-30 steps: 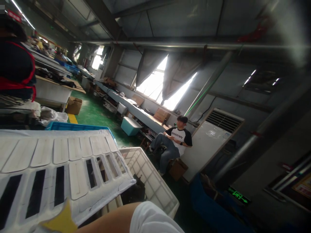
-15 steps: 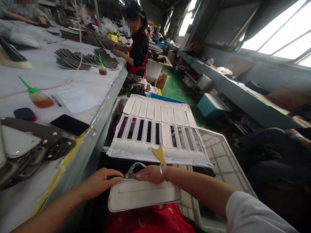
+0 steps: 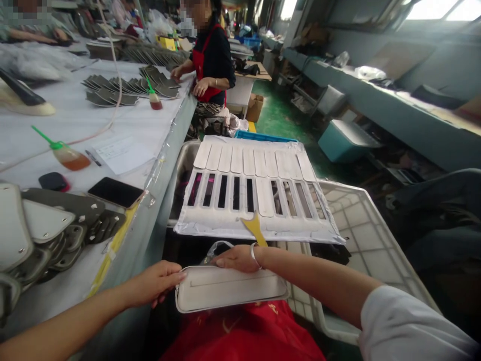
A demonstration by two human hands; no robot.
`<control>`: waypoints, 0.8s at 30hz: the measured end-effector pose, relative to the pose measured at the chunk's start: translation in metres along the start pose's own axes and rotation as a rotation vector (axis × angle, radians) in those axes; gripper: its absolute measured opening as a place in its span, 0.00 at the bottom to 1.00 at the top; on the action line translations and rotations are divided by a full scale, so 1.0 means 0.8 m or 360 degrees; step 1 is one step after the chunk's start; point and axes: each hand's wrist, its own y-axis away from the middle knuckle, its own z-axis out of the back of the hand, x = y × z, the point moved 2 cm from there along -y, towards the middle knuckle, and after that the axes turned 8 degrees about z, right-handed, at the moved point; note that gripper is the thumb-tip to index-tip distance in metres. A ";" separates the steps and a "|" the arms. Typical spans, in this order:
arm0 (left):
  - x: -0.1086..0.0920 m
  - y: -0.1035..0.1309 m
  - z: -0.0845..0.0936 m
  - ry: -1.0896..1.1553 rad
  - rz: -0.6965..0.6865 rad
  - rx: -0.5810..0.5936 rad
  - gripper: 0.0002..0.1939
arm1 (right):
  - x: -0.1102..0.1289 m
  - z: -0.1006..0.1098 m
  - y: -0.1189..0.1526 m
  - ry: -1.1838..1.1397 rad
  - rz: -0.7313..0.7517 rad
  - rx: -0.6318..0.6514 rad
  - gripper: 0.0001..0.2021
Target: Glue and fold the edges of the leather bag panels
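Observation:
A pale, flat panel with rounded corners (image 3: 233, 291) and a raised edge lies across my lap; a thin line runs along its face. My left hand (image 3: 161, 282) pinches its left end, thumb on top and fingers underneath. Along the far edge, my right hand (image 3: 238, 257) is closed over the rim, its fingertips partly hidden. A clear, shiny loop (image 3: 220, 245) sticks up just beyond these fingers; I cannot tell what it belongs to. Beyond the hands is a white slotted board (image 3: 214, 228) bearing a row of pale strips (image 3: 237, 159), with a yellow forked piece (image 3: 255, 229) at its near edge.
To the left, a table holds a phone (image 3: 115, 192), a green-nozzled bottle (image 3: 71, 156), paper (image 3: 122, 153) and stacked grey-white pieces (image 3: 47, 220). A white crate (image 3: 376, 240) stands to the right. A co-worker in a red apron (image 3: 203, 52) stands farther along the table.
The view has tilted down and shifted slightly. My left hand has gone from lying at the panel's far left corner to pinching its left end. My right hand stays on the far edge.

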 end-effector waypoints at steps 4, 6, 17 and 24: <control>-0.003 0.002 -0.002 0.0023 0.0086 -0.0034 0.25 | -0.004 0.001 0.000 -0.0002 0.0044 0.0007 0.22; -0.008 0.003 -0.003 -0.0168 0.0125 -0.0156 0.24 | -0.009 0.001 0.000 -0.0009 0.0041 0.0019 0.22; -0.037 0.025 -0.022 -0.1811 -0.0461 -0.0550 0.19 | -0.011 0.005 0.005 -0.0152 0.0010 0.0087 0.23; -0.029 0.023 -0.021 -0.1579 -0.0507 -0.0722 0.17 | -0.017 0.007 -0.003 -0.0180 0.0035 0.0103 0.23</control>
